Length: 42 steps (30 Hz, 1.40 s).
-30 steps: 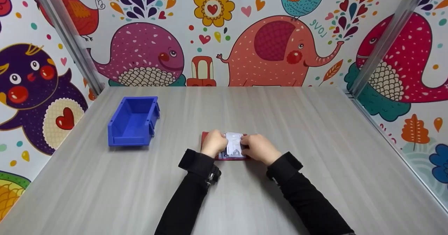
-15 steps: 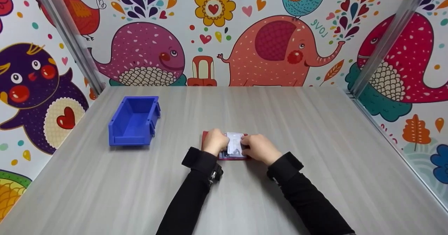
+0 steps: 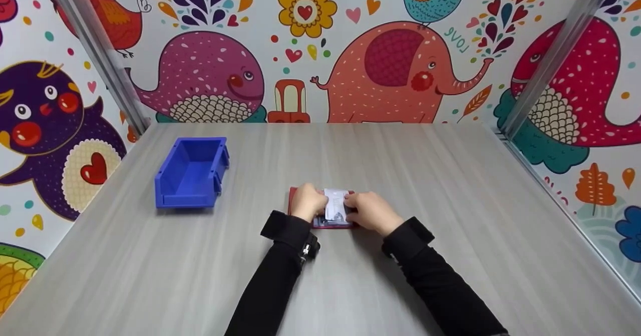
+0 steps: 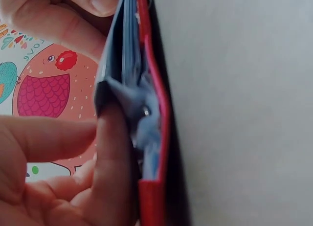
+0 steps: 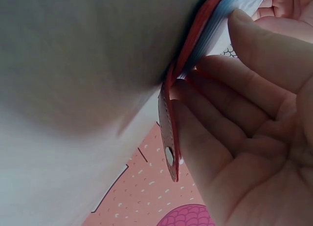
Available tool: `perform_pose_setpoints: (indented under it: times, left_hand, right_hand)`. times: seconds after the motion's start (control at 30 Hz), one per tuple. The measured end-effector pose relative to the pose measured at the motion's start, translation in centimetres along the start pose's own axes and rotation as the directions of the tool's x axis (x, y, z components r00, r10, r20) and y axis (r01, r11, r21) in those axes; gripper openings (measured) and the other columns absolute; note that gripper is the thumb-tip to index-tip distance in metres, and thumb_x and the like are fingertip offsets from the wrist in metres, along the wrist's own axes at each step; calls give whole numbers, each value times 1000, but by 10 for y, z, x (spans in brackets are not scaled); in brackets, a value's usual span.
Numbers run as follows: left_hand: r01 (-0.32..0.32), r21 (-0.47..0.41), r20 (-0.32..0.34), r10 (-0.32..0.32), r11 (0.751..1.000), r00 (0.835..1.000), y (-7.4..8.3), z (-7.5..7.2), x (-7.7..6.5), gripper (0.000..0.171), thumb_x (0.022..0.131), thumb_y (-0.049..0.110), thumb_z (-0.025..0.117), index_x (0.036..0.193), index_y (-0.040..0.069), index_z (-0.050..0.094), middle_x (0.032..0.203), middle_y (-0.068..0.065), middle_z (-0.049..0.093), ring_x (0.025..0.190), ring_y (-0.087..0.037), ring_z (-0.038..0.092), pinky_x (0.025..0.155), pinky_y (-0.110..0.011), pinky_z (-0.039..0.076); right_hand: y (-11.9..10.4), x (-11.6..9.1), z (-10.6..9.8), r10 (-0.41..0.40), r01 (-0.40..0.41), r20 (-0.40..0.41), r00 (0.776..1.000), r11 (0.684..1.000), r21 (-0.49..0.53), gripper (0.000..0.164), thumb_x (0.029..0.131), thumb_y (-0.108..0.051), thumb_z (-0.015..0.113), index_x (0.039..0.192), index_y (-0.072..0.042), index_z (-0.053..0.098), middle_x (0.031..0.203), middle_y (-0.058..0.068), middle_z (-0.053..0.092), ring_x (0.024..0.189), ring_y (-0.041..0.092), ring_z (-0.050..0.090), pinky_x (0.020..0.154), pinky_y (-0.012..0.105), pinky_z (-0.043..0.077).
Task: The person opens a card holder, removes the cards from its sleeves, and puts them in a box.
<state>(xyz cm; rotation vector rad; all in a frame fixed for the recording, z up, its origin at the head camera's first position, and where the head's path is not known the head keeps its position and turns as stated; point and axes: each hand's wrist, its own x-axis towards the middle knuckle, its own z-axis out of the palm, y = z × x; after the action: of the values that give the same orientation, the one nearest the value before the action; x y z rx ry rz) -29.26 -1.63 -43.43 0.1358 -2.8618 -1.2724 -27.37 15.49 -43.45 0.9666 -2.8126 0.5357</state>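
A red card holder (image 3: pixel 292 196) lies open on the table, with a white card or paper (image 3: pixel 335 205) on top of its stack. My left hand (image 3: pixel 306 202) grips the left part of the stack. In the left wrist view, its finger and thumb meet the edge of a dark sleeve, lifted from the clear sleeves (image 4: pixel 129 35). My right hand (image 3: pixel 374 213) holds the right edge. In the right wrist view, its thumb rests on the sleeves and its fingers lie along the red cover, beside a strap (image 5: pixel 168 133) with a metal snap.
A blue plastic bin (image 3: pixel 190 173) stands on the left of the grey wooden table (image 3: pixel 450 186). Printed cartoon walls with metal corner posts (image 3: pixel 95 45) enclose the back and both sides.
My left hand has shifted slightly to the right over the card holder. The right hand keeps its place, and the white card stays nearly where it was.
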Motion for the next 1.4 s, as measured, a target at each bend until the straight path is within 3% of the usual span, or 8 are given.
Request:
perform_pose_setpoints:
  times: [0.23,0.43,0.6,0.7,0.87,1.07,1.2,1.4]
  left_hand:
    - [8,20,14,-8,1000,1000,-1,0,1,19,78,5,65,65,11,53,69,-3,54,67,-22,53,61,-31,44]
    - [8,41,19,-9,999,1000,0,1,2,19,78,6,65,64,12,54,69,-2,55,67,-21,52,63,-32,45]
    - [8,49,8,-9,999,1000,0,1,1,7,80,8,66,73,7,64,75,-4,61,72,-21,54,69,-34,48]
    - [12,47,0,-12,999,1000,0,1,1,4,80,9,67,79,4,67,79,-6,64,74,-22,56,72,-35,49]
    - [12,32,-11,-12,999,1000,0,1,0,7,81,8,68,77,3,66,78,-8,63,74,-24,55,73,-36,49]
    - [-4,9,-18,5,1000,1000,-2,0,0,7,80,7,67,77,1,66,78,-9,64,74,-25,56,72,-37,49]
    - [-10,-2,-14,10,1000,1000,-4,-1,-1,6,78,6,67,74,2,65,74,-6,60,72,-23,56,69,-34,49]
    - [-5,-33,7,6,999,1000,-6,-3,0,3,76,3,65,74,1,66,71,-5,59,69,-23,57,62,-29,47]
  right_hand:
    - [0,0,0,4,-4,5,1000,1000,3,25,75,1,76,67,-4,53,115,20,68,99,37,68,81,45,54]
    - [-1,0,-1,12,-12,16,1000,1000,-13,17,75,1,76,71,-2,60,115,20,69,101,37,67,83,45,53]
    - [-1,0,-2,62,-62,40,997,998,-6,8,76,0,76,82,0,70,119,20,67,105,38,66,86,46,52]
    - [-1,0,-2,80,-80,47,996,997,-3,8,76,-1,76,79,-1,69,120,20,66,105,39,65,85,46,52]
    - [-1,0,-2,79,-79,45,996,997,4,17,77,-2,77,70,-4,61,121,19,66,104,40,66,83,47,52]
    - [-2,0,-2,85,-86,44,995,996,14,8,78,-2,77,79,-2,69,121,19,66,105,40,65,86,47,52]
    - [-2,-1,-2,85,-86,46,995,996,21,10,78,-2,77,88,-1,73,122,20,66,105,39,65,86,47,52]
    - [-2,0,-1,73,-74,44,996,997,24,9,78,-2,77,85,-1,71,121,20,66,104,39,66,85,47,52]
